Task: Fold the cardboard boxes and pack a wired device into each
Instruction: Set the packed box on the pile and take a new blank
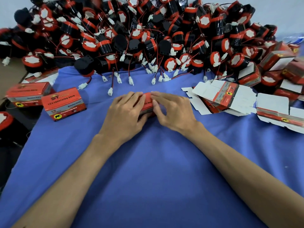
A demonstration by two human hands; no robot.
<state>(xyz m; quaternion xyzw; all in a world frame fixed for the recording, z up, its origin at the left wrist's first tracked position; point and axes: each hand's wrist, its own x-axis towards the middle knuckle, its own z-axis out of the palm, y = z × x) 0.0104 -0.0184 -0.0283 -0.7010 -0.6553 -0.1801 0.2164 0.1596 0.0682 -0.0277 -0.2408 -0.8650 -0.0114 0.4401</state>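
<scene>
Both hands are on 1 red box (148, 102), mid worktop and slightly toward the far edge. Left hand (126, 112): fingers curled over the box's left end, gripping it. Right hand (172, 111): fingers laid over the top, thumb pressed to the near face, pinching the right end. The box is mostly hidden under the hands, so I cannot tell whether a device is inside or which flap is being worked.

Judgement: the step in hand is closing or squaring up this box. To do it well:
- Use the left grip as the anchor.
- Press the flap along its crease and tuck the tab fully home.
- Keep any lead and connector clear of the seam so nothing is pinched or bulges the lid.

Surface: a blue cloth (148, 170) covers the worktop and is lightly wrinkled.
- A pile of wired devices (148, 38), black and red, fills the far edge.
- White connectors (110, 91) trail from it onto the cloth.
- 2 closed boxes (64, 104) sit near the left edge.
- Flat box blanks (222, 97) are stacked at the right edge, with assembled boxes (278, 59) behind them.

Room: a pale plain wall (279, 10) stands behind the pile, and it is dark beyond the left edge.
</scene>
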